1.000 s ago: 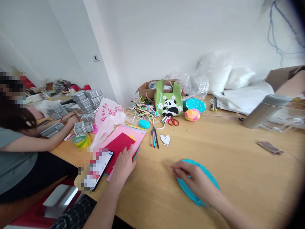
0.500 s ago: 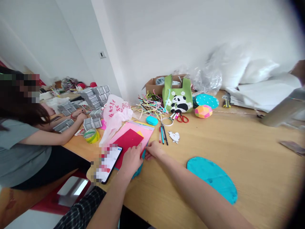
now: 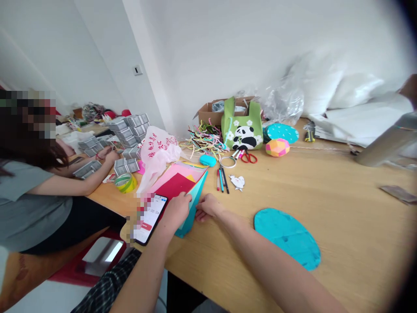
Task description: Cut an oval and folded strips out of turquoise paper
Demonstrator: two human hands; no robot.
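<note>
My left hand [image 3: 177, 209] grips the near right edge of a stack of coloured paper, with a red sheet [image 3: 174, 188] on top and pink sheets [image 3: 187, 168] below. The edge is raised, baring a teal sheet [image 3: 189, 224] underneath. My right hand [image 3: 207, 208] is at the teal sheet's right side, fingers curled and pinched at its edge; the fingertips are partly hidden. A phone [image 3: 151, 219] showing a timer lies left of my left hand. To the right rests a teal oval piece [image 3: 286, 237].
Pens [image 3: 222, 180], a white cutout [image 3: 237, 182], red-handled scissors [image 3: 249, 157] and a tape roll [image 3: 228, 162] lie beyond my hands. Behind them are a green panda bag [image 3: 243, 130], pipe cleaners [image 3: 205, 137] and a faceted ball [image 3: 277, 148]. A co-worker [image 3: 35, 200] sits at left near bundled stacks [image 3: 127, 130].
The paper stack's right edge has been lifted, and more of the teal sheet shows beneath it. My left hand's fingers have curled at the edge; my right hand has shifted slightly left.
</note>
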